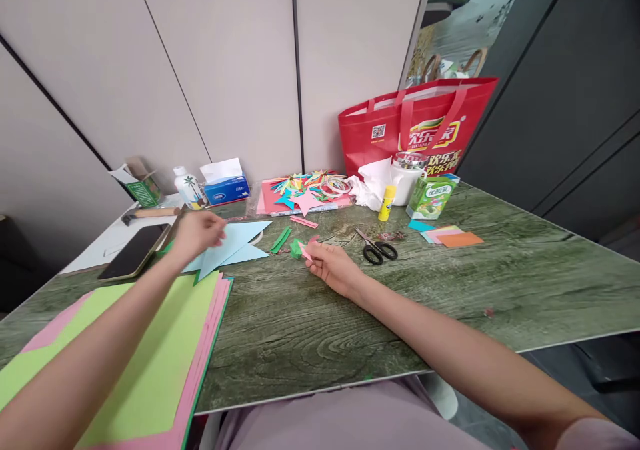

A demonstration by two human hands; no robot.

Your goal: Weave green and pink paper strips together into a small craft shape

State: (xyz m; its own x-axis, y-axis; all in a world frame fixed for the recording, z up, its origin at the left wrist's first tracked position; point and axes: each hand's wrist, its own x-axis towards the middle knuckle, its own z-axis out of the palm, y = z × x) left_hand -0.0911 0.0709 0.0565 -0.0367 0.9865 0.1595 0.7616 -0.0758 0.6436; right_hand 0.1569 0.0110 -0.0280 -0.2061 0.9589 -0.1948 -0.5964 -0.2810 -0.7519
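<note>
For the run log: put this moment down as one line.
left hand: touching blue paper | right hand: pinching pink scrap, beside green scrap | scissors: untouched on table

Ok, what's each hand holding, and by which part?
Right hand pinches a small pink scrap by its near end; left hand seems to grip the light blue paper at its left edge.

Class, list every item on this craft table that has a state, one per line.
Black-handled scissors, blades shut.
Blue tissue box, open, tissue protruding.
Black smartphone, screen dark.
Yellow glue stick, upright, capped.
Red shopping bag, upright, open.
Left hand, pinching light blue paper shape.
Right hand, pinching pink paper scrap.
</note>
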